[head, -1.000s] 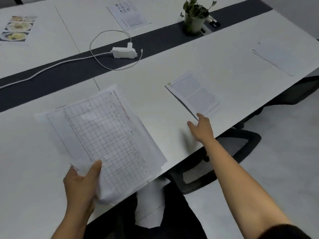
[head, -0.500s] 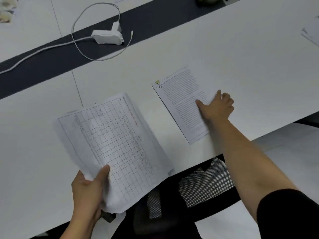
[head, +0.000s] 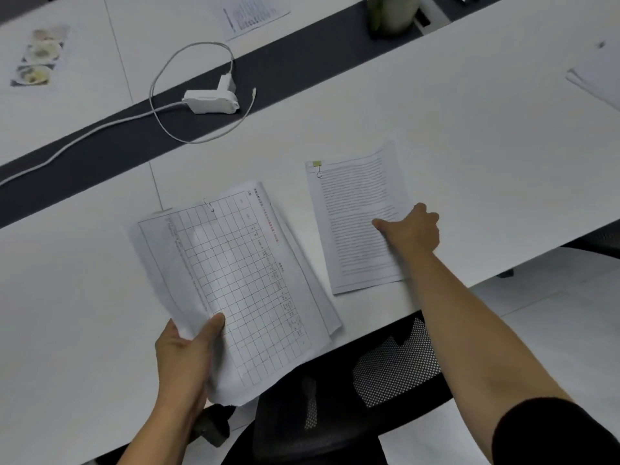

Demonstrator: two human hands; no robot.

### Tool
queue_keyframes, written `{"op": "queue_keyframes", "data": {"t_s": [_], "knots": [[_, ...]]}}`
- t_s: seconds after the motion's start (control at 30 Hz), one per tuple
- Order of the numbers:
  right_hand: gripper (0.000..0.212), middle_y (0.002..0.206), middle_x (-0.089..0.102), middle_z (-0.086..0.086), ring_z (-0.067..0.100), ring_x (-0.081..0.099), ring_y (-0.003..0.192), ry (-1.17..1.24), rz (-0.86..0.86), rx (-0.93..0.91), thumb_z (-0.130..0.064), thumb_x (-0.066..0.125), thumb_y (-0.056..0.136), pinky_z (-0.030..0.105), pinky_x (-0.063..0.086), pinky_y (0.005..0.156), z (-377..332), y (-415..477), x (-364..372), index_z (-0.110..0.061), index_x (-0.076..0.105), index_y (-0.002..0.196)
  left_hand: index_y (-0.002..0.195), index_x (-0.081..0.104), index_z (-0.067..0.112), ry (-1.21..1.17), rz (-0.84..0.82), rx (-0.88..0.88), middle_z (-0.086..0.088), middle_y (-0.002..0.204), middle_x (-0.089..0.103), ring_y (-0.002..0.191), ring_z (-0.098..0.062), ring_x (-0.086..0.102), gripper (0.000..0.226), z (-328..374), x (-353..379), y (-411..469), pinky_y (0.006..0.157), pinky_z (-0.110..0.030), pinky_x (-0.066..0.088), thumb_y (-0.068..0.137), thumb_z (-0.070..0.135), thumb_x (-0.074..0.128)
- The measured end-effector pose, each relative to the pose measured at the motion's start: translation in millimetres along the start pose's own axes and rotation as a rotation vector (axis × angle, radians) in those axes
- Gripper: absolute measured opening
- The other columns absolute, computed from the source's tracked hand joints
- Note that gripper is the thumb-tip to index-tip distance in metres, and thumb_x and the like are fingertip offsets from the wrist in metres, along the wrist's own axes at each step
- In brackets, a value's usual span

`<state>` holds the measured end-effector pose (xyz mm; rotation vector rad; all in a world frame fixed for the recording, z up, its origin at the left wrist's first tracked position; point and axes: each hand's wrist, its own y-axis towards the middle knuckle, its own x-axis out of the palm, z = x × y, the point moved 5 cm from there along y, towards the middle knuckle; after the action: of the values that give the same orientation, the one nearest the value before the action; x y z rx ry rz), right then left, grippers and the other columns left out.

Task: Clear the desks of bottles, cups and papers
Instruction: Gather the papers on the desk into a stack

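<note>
My left hand (head: 188, 354) grips the near corner of a stack of papers (head: 241, 283) whose top sheet is a printed grid form, held just above the white desk (head: 469, 135). To its right lies a clipped text document (head: 352, 213) flat on the desk. My right hand (head: 414, 229) pinches that document's right edge, thumb on top of the page and fingers curled at the edge. More papers lie at the far right edge (head: 600, 72) and across the dark strip (head: 255, 15). A photo sheet (head: 38, 57) lies at the far left.
A white power adapter with a looped cable (head: 211, 100) lies on the dark centre strip (head: 302, 65). A green plant pot (head: 392, 11) stands at the top. A black mesh office chair (head: 385, 374) sits under the desk's near edge between my arms.
My right hand reached forward onto the clipped document, then closed on its right edge. The left hand keeps holding the grid-form stack. The view has shifted closer to the desk.
</note>
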<state>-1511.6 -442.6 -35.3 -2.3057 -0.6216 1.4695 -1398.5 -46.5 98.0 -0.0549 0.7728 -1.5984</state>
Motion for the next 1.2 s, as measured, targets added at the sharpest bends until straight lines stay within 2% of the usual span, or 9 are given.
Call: {"op": "queue_keyframes", "data": {"t_s": [0.17,0.27,0.3,0.4,0.63,0.73,0.83,1.07,1.2], "knots": [[0.075,0.144,0.050,0.012,0.031,0.052,0.129,0.343,-0.118,-0.024,-0.049,0.066,0.090,0.031,0.041,0.096,17.3,-21.3,5.1,-0.007,0.037,0.145,0.103,0.065,0.021,0.005,-0.042,0.028,0.004,0.099,0.071,0.092,-0.016,0.068,0.025,5.6,-5.9,-3.1,0.084,-0.035,0.050,0.086,0.004,0.070],[0.028,0.129,0.064,0.011,0.031,0.060,0.114,0.386,-0.214,-0.043,-0.023,0.049,0.097,0.035,0.047,0.094,24.2,-37.6,7.2,-0.014,0.063,0.119,0.095,0.064,0.027,0.006,-0.089,0.039,0.004,0.099,0.072,0.092,-0.018,0.069,0.025,7.3,-11.0,-0.4,0.084,-0.037,0.051,0.086,0.004,0.070],[0.027,0.118,0.068,0.008,0.029,0.063,0.106,0.398,-0.206,-0.068,-0.019,0.045,0.095,0.035,0.050,0.090,25.3,-46.6,5.8,-0.017,0.067,0.111,0.094,0.064,0.027,0.004,-0.101,0.050,0.004,0.099,0.072,0.092,-0.018,0.068,0.026,10.3,-14.0,-0.4,0.084,-0.037,0.051,0.085,0.004,0.070],[0.036,0.125,0.066,0.004,0.026,0.063,0.109,0.471,-0.098,-0.101,-0.021,0.042,0.099,0.042,0.051,0.097,22.5,-78.4,-6.4,-0.019,0.059,0.130,0.094,0.062,0.027,-0.042,-0.138,0.091,0.008,0.096,0.068,0.090,-0.013,0.065,0.026,23.5,-26.6,1.3,0.080,-0.032,0.048,0.085,0.004,0.070],[0.034,0.111,0.059,-0.009,0.010,0.055,0.098,0.772,0.393,-0.235,-0.026,0.035,0.108,0.021,0.040,0.085,-19.9,-200.2,-78.1,-0.023,0.051,0.137,0.122,0.060,0.017,-0.138,-0.315,0.069,-0.002,0.110,0.070,0.099,-0.025,0.065,0.037,41.4,-81.8,26.2,0.087,-0.042,0.050,0.087,0.007,0.067],[0.024,0.106,0.063,-0.018,0.001,0.062,0.095,1.118,0.347,-0.288,-0.027,0.042,0.107,0.010,0.048,0.075,-35.8,-243.5,-98.3,-0.033,0.054,0.127,0.123,0.058,0.018,-0.165,-0.390,0.055,-0.003,0.112,0.069,0.100,-0.027,0.065,0.037,42.1,-97.9,36.3,0.088,-0.043,0.051,0.088,0.007,0.065],[0.021,0.108,0.074,-0.012,0.006,0.070,0.098,1.291,0.068,-0.361,-0.021,0.049,0.105,0.019,0.056,0.078,-49.6,-279.6,-90.8,-0.033,0.060,0.118,0.123,0.060,0.016,-0.198,-0.476,0.031,-0.005,0.112,0.071,0.099,-0.027,0.067,0.037,46.6,-100.7,35.6,0.088,-0.043,0.053,0.088,0.006,0.066],[0.029,0.100,0.078,0.004,0.022,0.073,0.095,0.903,-0.127,-0.316,-0.013,0.053,0.102,0.043,0.056,0.095,-37.8,-337.9,-13.8,-0.014,0.062,0.130,0.127,0.066,0.013,-0.263,-0.772,-0.010,-0.008,0.116,0.073,0.107,-0.027,0.070,0.034,51.1,-91.8,12.8,0.100,-0.047,0.051,0.097,0.028,0.059],[0.029,0.104,0.078,-0.003,0.014,0.073,0.099,0.802,-0.110,-0.302,-0.016,0.050,0.104,0.033,0.057,0.092,-19.8,-360.0,-9.1,-0.023,0.064,0.128,0.132,0.064,0.026,-0.364,-0.961,-0.173,-0.012,0.132,0.065,0.121,-0.036,0.061,0.062,38.2,-80.1,-0.3,0.110,-0.058,0.039,0.093,0.068,0.041]]}}
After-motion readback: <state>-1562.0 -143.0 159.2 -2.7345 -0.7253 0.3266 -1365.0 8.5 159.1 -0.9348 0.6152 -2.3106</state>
